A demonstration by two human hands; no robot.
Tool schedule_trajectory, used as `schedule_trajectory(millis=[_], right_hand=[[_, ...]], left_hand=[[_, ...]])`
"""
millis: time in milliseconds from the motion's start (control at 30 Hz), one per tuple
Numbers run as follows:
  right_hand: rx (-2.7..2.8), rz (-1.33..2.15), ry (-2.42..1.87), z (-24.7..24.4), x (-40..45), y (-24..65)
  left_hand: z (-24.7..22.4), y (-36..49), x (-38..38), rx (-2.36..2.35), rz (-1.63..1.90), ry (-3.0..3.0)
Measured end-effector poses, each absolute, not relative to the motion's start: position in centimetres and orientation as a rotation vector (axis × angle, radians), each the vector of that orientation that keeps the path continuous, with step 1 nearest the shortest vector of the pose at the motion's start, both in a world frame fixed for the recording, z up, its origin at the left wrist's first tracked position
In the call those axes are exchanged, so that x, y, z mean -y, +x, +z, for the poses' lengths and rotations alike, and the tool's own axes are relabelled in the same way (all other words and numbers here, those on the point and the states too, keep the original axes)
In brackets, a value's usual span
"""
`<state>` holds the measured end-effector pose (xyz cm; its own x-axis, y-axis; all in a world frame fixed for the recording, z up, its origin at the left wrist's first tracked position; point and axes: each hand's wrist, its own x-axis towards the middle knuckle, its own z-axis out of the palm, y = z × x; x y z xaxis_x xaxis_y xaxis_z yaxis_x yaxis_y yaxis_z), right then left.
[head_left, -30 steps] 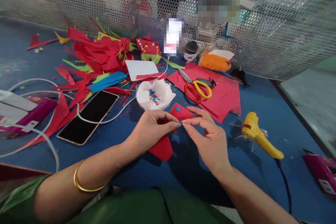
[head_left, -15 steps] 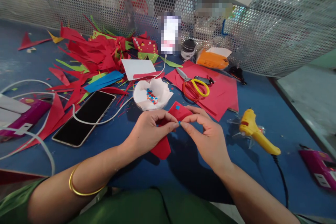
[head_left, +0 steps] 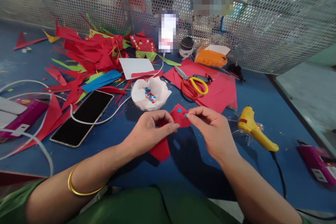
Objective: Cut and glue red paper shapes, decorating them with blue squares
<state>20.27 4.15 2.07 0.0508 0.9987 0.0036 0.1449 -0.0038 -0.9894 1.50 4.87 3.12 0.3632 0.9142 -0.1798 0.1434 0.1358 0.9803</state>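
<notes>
Probably light, bendable and easily creased, the red paper piece (head_left: 160,150), just nearside of the white bowl (head_left: 163,91), suits an edge hold: the left hand (head_left: 152,131) pinches it; the right hand (head_left: 214,129) pinches a blue square (head_left: 186,115).

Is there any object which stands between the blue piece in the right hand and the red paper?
Nothing visible stands in the way. The right hand pinches the blue piece at the red paper, held by the left hand. Whether they touch, I cannot tell. The scissors lie beyond.
</notes>
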Motion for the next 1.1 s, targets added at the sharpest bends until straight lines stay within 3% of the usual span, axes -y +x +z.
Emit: schedule_trajectory(millis=[267, 400, 1100], right_hand=[[1.354, 1.050, -1.351, 1.9, -3.7, 19.6], [1.444, 0.989, -1.346, 2.1, -3.5, 19.5], [1.522, 0.853, -1.371, 2.0, -3.2, 18.7]], left_hand=[[2.7, 2.2, -4.8, -1.094, 0.846, 1.021], [2.7, 2.1, -4.9, -1.049, 0.718, 1.024], [3.0, 2.1, -4.7, -1.087, 0.705, 0.967]])
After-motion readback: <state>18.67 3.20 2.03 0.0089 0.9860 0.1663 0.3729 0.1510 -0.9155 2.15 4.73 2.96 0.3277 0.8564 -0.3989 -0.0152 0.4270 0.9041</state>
